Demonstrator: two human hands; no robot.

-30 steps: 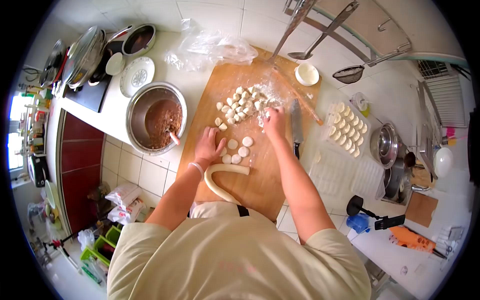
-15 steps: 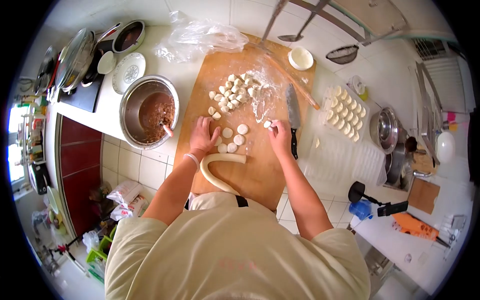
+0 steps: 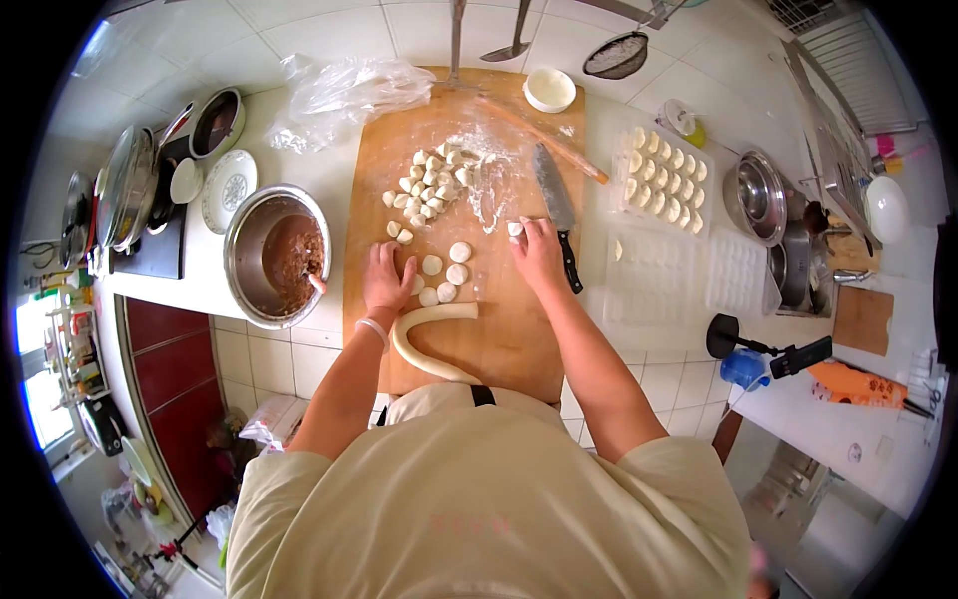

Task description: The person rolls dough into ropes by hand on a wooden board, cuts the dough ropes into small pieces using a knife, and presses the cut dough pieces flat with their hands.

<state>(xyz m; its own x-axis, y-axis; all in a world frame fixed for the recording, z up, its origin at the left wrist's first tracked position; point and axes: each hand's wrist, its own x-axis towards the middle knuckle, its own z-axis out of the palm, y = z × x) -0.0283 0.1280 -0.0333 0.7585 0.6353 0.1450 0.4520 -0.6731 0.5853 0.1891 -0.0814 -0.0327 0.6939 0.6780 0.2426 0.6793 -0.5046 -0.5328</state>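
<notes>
A metal bowl (image 3: 247, 255) of brown filling sits left of the wooden board (image 3: 499, 349). On the board's left side, the left hand (image 3: 387, 285) rests, thumb spread from its fingers, beside flat dough rounds (image 3: 457, 274). Cut dough pieces (image 3: 429, 187) lie toward the board's far side, a curved dough rope (image 3: 424, 356) nearer. The right hand (image 3: 517, 232) pinches a small dough piece (image 3: 515, 229) right of the board's middle, near a knife (image 3: 555, 195); dumplings (image 3: 661, 176) fill a tray (image 3: 622, 204) beyond the board's right edge.

Your board (image 3: 499, 344) is tan wood, dough rope (image 3: 436, 312) cream, knife handle (image 3: 570, 264) black. Filling (image 3: 291, 262) reads reddish-brown. Plate (image 3: 230, 192): white, grey floral centre. Cabinet (image 3: 172, 369): dark red.
</notes>
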